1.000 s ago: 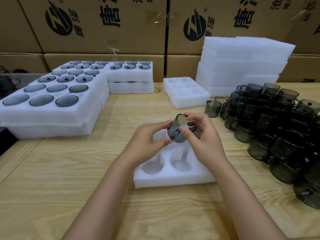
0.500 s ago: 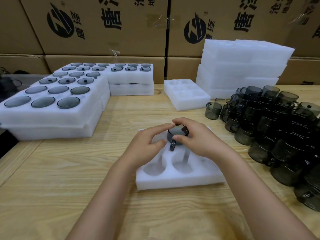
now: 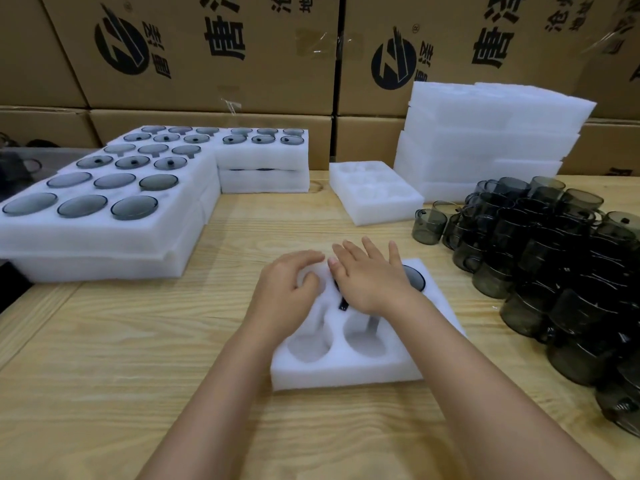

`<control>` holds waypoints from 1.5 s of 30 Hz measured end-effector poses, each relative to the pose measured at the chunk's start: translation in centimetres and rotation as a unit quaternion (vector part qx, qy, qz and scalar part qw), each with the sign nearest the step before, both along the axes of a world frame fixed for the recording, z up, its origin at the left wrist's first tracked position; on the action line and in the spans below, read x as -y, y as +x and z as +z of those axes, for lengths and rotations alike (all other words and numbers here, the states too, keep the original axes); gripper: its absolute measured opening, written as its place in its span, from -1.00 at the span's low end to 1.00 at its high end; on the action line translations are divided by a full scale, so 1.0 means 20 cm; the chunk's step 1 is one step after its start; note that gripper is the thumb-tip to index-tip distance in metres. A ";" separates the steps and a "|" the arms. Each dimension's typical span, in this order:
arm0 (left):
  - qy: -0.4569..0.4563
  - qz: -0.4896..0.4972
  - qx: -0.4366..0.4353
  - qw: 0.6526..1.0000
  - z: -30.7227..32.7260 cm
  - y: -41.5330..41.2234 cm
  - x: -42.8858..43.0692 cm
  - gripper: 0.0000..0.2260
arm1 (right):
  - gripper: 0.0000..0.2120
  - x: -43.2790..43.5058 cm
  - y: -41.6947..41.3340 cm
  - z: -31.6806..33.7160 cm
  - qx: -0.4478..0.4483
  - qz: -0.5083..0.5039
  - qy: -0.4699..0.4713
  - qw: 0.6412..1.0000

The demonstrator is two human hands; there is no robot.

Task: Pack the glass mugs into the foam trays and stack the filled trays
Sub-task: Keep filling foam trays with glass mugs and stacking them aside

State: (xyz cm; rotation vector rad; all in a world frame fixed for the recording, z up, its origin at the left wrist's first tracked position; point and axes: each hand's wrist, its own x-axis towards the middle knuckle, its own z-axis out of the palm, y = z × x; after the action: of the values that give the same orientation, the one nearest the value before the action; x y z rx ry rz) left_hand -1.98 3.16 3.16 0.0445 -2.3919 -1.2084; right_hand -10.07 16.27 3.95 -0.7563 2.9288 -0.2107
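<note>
A white foam tray lies on the wooden table in front of me. My right hand lies flat, fingers straight, on a dark glass mug sunk in the tray's back middle pocket; only the mug's handle shows. Another mug sits in the back right pocket. My left hand rests on the tray's back left part, fingers loosely bent, holding nothing. The two near pockets that show are empty. A heap of loose smoky mugs stands to the right.
Stacked filled trays occupy the left of the table, with a smaller filled stack behind. An empty tray and a pile of empty foam trays stand at the back right. Cardboard boxes wall the far side.
Both hands lowered the mug from above the tray into the back middle pocket. My right hand flattened on it and my left hand let go.
</note>
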 end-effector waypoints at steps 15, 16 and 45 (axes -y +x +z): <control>0.481 -0.016 0.039 0.876 -0.08 -0.05 0.10 -0.59 | -0.72 -0.12 0.09 0.17 0.106 -0.016 -0.302 0.947; 0.486 -0.021 0.038 0.873 -0.08 -0.05 0.10 -0.59 | -0.71 -0.18 0.11 0.21 0.045 -0.023 -0.293 0.955; 0.462 -0.072 0.015 0.884 -0.12 -0.07 0.11 -0.80 | -0.91 -0.14 0.32 0.24 -0.152 -0.034 -0.340 0.927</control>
State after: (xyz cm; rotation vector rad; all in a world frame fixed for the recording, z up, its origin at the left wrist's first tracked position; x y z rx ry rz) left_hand -3.30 0.95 0.83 0.1836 -1.6361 -2.3139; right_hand -3.75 19.00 8.66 -0.8129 3.1688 -1.2715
